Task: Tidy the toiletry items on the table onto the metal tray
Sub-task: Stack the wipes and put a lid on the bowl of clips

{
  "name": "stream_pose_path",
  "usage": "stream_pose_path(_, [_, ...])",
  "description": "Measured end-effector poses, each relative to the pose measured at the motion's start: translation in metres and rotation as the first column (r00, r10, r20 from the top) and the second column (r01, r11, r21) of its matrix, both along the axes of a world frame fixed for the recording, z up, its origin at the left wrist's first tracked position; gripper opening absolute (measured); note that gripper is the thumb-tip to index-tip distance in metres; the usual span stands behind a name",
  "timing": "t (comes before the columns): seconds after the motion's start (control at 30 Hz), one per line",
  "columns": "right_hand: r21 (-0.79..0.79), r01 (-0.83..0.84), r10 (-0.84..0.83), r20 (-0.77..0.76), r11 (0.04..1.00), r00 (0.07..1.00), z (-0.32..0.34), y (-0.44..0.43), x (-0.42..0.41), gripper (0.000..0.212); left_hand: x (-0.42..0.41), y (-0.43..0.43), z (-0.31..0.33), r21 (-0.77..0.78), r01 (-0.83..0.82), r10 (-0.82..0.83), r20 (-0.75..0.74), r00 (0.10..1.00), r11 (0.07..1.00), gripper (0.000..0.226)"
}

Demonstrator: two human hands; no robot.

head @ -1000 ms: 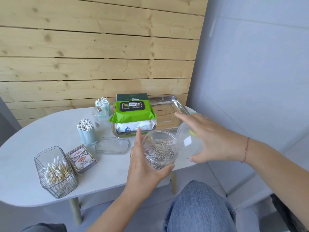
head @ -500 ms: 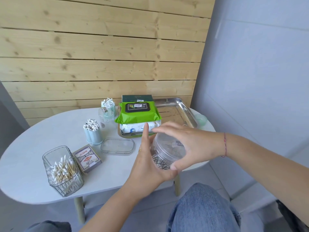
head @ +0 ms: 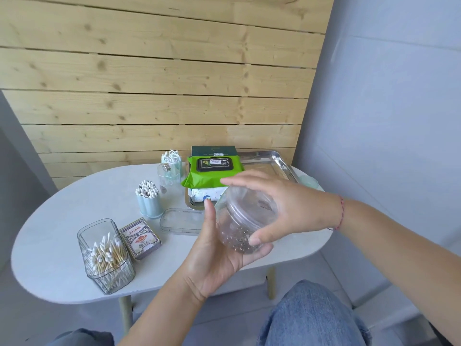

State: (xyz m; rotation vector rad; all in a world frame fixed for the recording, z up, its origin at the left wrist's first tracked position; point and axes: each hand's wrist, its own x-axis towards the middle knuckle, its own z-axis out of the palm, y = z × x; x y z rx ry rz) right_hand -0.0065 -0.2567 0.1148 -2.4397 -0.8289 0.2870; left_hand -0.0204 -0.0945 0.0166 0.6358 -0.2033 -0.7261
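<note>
I hold a clear plastic jar [head: 245, 221] of small metal hairpins over the table's front edge, tilted toward the tray. My left hand [head: 214, 248] cups its base from below. My right hand [head: 287, 208] grips the clear lid on top, fingers curled round it. The metal tray [head: 274, 162] lies at the back right of the white table [head: 62, 245]. On its left half a green wet-wipes pack [head: 212, 174] is stacked on a white pack [head: 207, 193], with a dark green box [head: 214, 151] behind.
Left of the tray stand a clear cup [head: 169, 181], a bundle of floss picks [head: 172, 157] and a blue holder of cotton swabs [head: 148, 199]. A clear flat lid [head: 180, 221], a card box [head: 139, 237] and a clear swab container [head: 106, 255] lie nearer. A wooden wall is behind.
My right hand brought the clear lid from beside the jar onto its mouth and now grips it. The jar has tilted over in my left hand.
</note>
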Motion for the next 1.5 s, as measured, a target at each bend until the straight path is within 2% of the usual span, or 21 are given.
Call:
stream_pose_path(0.1, [-0.081,-0.066,0.064,-0.016,0.995,0.998,0.003,0.0,0.002,0.094,0.006,0.006,-0.002,-0.054,0.139,-0.145,-0.109,0.983,0.989,0.093])
stream_pose_path(0.2, [-0.097,-0.039,0.038,-0.013,0.994,0.999,0.001,0.002,0.004,0.089,0.006,0.006,0.0,-0.088,0.158,-0.17,-0.162,0.972,0.984,0.09])
stream_pose_path(0.27, [-0.097,0.027,-0.027,0.005,0.995,1.0,0.0,0.004,0.006,0.084,0.003,0.0,-0.001,-0.082,0.081,-0.094,-0.17,0.981,0.993,0.086])
stream_pose_path(0.4, [-0.132,0.128,-0.125,0.037,0.983,0.992,0.0,0.006,0.008,0.08,-0.005,-0.015,-0.002,-0.019,-0.173,0.172,-0.037,0.984,0.985,0.08])
stream_pose_path(0.53, [-0.119,0.113,-0.113,0.013,0.986,0.994,0.005,0.005,0.009,0.081,-0.009,-0.019,0.001,-0.03,-0.217,0.219,0.046,0.975,0.976,0.074])
stream_pose_path(0.6, [-0.106,0.081,-0.082,-0.005,0.991,0.997,0.007,0.004,0.007,0.083,-0.008,-0.016,0.0,-0.034,-0.146,0.147,0.027,0.989,0.989,0.072])
stream_pose_path(0.7, [-0.132,0.004,-0.003,0.007,0.991,1.0,0.006,0.002,0.002,0.087,-0.004,-0.009,-0.003,-0.078,0.08,-0.086,-0.084,0.993,0.994,0.079])
stream_pose_path(0.8, [-0.173,-0.088,0.089,0.001,0.981,0.996,0.005,0.002,-0.003,0.092,0.003,0.004,-0.004,-0.15,0.331,-0.354,-0.166,0.92,0.931,0.084])
stream_pose_path(0.87, [-0.187,-0.126,0.13,0.009,0.974,0.991,0.003,0.001,-0.005,0.092,0.007,0.01,-0.004,-0.177,0.406,-0.437,-0.207,0.875,0.897,0.087])
stream_pose_path(0.93, [-0.178,-0.095,0.099,0.013,0.979,0.995,0.002,0.001,-0.006,0.089,0.01,0.012,-0.004,-0.172,0.436,-0.466,-0.217,0.858,0.883,0.087])
stream_pose_path(1.0, [-0.176,-0.011,0.02,0.051,0.984,0.998,0.0,0.002,-0.007,0.082,0.011,0.008,-0.001,-0.148,0.382,-0.406,-0.212,0.889,0.912,0.084])
stream_pose_path(1.1, [-0.145,0.222,-0.206,0.116,0.964,0.972,-0.006,0.008,-0.007,0.075,0.007,-0.005,0.0,-0.001,0.084,-0.084,-0.073,0.994,0.996,0.075])
stream_pose_path(1.17, [-0.114,0.36,-0.347,0.119,0.926,0.93,-0.009,0.015,-0.007,0.072,0.002,-0.014,0.002,0.072,-0.133,0.127,0.086,0.988,0.988,0.062])
stream_pose_path(1.23, [-0.114,0.412,-0.402,0.102,0.904,0.91,-0.007,0.021,-0.006,0.071,-0.002,-0.021,0.003,0.081,-0.235,0.222,0.148,0.964,0.969,0.052])
stream_pose_path(1.3, [-0.116,0.43,-0.419,0.107,0.896,0.902,-0.004,0.025,-0.005,0.074,-0.002,-0.023,0.001,0.051,-0.249,0.241,0.134,0.961,0.967,0.048])
stream_pose_path(1.4, [-0.141,0.454,-0.424,0.199,0.88,0.883,-0.001,0.025,-0.006,0.076,0.006,-0.014,-0.007,-0.004,-0.182,0.181,0.103,0.978,0.983,0.052])
stream_pose_path(1.5, [-0.18,0.319,-0.252,0.317,0.93,0.914,0.004,0.022,-0.012,0.074,0.018,0.009,-0.006,-0.108,-0.011,0.011,0.003,1.0,0.994,0.076])
